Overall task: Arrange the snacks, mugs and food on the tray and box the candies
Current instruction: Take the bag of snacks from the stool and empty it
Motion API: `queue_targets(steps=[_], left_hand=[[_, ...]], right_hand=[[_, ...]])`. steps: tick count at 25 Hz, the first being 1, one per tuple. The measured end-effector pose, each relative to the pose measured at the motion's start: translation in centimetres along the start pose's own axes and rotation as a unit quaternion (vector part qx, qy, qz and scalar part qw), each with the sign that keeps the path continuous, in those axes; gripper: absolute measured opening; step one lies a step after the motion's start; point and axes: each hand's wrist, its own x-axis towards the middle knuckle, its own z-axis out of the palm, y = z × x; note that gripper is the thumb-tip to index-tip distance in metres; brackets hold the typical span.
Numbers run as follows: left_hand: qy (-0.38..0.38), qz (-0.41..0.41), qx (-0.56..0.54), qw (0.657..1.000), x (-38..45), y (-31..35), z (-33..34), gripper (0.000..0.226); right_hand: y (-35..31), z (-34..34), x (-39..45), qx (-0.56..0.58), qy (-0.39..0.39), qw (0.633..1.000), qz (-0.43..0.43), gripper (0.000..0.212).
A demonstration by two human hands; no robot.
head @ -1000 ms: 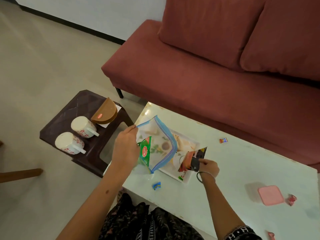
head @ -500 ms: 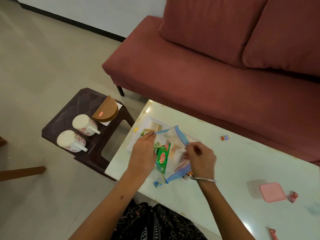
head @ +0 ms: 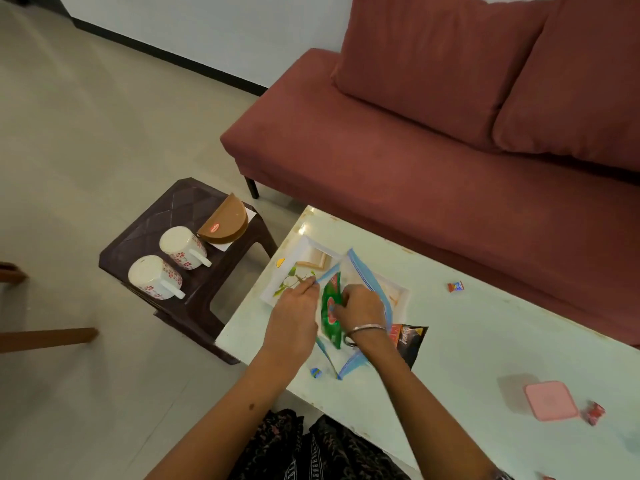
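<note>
The clear blue-edged bag (head: 360, 289), lifted a second ago, now lies flat across the white tray (head: 304, 245) on the pale table (head: 485, 341). Her left hand (head: 294, 315) pinches the bag's far-left rim; her right hand (head: 358, 311) has dropped the dark snack packet (head: 410, 341), which lies just right of her wrist, and grips the green packet (head: 330, 310) inside the bag. Both mugs (head: 181, 247) remain on the dark stool (head: 166, 216) at left. The pink box (head: 550, 400) sits unmoved, near right.

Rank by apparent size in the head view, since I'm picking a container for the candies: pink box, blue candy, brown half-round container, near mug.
1-2. Brown half-round container and near mug: alike, unranked.
3. Pink box.
4. Blue candy.
</note>
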Motion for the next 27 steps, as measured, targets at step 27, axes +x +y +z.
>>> queue_targets(steps=[27], left_hand=[[0.057,-0.075,-0.041,0.995,3.6,-2.3,-1.9,0.038]], right_hand=[[20.4,2.2,11.5,0.067,0.1,0.962,0.244,0.029]])
